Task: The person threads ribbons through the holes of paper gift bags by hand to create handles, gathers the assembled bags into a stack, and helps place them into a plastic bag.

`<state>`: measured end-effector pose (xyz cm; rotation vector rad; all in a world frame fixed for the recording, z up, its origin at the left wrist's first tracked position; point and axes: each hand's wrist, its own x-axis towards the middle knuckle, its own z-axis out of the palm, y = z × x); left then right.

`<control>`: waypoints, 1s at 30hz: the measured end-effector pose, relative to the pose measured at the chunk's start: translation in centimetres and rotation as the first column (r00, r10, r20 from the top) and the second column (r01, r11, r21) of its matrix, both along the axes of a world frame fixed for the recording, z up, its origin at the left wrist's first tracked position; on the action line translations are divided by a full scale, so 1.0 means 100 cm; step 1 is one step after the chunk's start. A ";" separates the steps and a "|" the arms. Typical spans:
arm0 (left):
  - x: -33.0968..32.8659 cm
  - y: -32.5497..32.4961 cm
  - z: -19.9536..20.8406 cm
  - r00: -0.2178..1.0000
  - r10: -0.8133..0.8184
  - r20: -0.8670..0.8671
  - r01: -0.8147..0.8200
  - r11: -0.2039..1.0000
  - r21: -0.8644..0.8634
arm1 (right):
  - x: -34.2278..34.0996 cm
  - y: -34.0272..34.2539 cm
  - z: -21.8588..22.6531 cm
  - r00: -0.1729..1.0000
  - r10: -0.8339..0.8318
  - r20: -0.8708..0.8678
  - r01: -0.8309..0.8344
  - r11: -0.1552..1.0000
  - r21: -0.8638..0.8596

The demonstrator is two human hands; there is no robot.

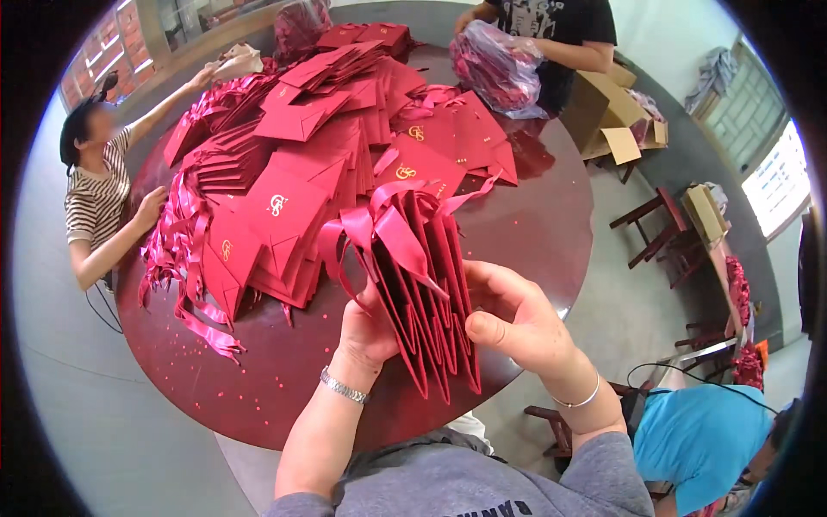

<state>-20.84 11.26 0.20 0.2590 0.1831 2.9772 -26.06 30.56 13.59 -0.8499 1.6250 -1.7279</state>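
Our left hand at eight o'clock and right hand at four grip the red bags: likely light, stiff; best held by sides, not ribbons.

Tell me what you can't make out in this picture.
In the head view:
Left hand: most fingers hidden behind the held red paper bags.
Plastic bag: exact contents obscured by its crinkled film.
Black-shirted person: head cut off by the upper edge.
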 end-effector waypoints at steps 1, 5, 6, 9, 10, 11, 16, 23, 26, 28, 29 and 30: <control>0.000 0.000 -0.001 1.000 0.002 0.021 -0.002 1.000 -0.004 | 0.000 0.000 0.001 1.000 0.000 0.029 0.001 1.000 -0.017; 0.001 -0.001 -0.002 1.000 0.010 0.013 -0.010 1.000 0.002 | 0.001 0.000 0.002 0.999 -0.002 0.033 0.003 1.000 -0.013; 0.001 0.000 -0.001 1.000 0.014 0.011 -0.014 1.000 0.010 | 0.001 0.000 0.003 0.999 -0.001 0.048 0.001 1.000 -0.003; 0.000 0.000 0.001 1.000 0.018 -0.001 -0.018 0.999 -0.030 | 0.001 0.001 0.008 0.999 -0.030 0.017 0.029 0.998 0.054; -0.001 0.000 0.002 1.000 0.021 -0.001 -0.021 0.999 -0.030 | 0.001 0.000 0.009 0.998 -0.059 -0.030 0.062 0.993 0.100; -0.002 0.001 0.003 0.999 0.005 -0.046 -0.007 0.999 -0.038 | 0.002 0.000 0.010 0.998 -0.060 -0.030 0.062 0.993 0.100; -0.005 0.001 0.011 0.983 -0.010 -0.182 -0.021 0.985 -0.169 | 0.001 -0.002 0.009 0.993 -0.094 -0.067 0.101 0.989 0.111; -0.007 0.005 0.002 0.991 0.089 0.101 -0.071 0.982 -0.173 | -0.001 -0.002 0.005 0.967 -0.119 -0.226 0.146 0.984 0.105; -0.009 0.005 0.003 0.991 0.099 0.085 -0.079 0.974 -0.210 | -0.001 0.000 0.004 0.977 -0.111 -0.185 0.132 0.985 0.110; -0.007 0.006 0.004 0.994 0.061 0.094 -0.045 0.986 -0.161 | 0.001 0.002 -0.004 0.955 -0.166 -0.247 0.172 0.985 0.004; -0.007 0.007 0.005 0.996 0.050 0.078 -0.037 0.985 -0.168 | 0.000 0.003 -0.007 0.948 -0.163 -0.273 0.180 0.983 0.041; -0.006 0.008 0.003 0.979 0.176 0.103 -0.143 0.953 -0.269 | -0.001 0.003 -0.009 0.941 -0.160 -0.299 0.191 0.979 0.077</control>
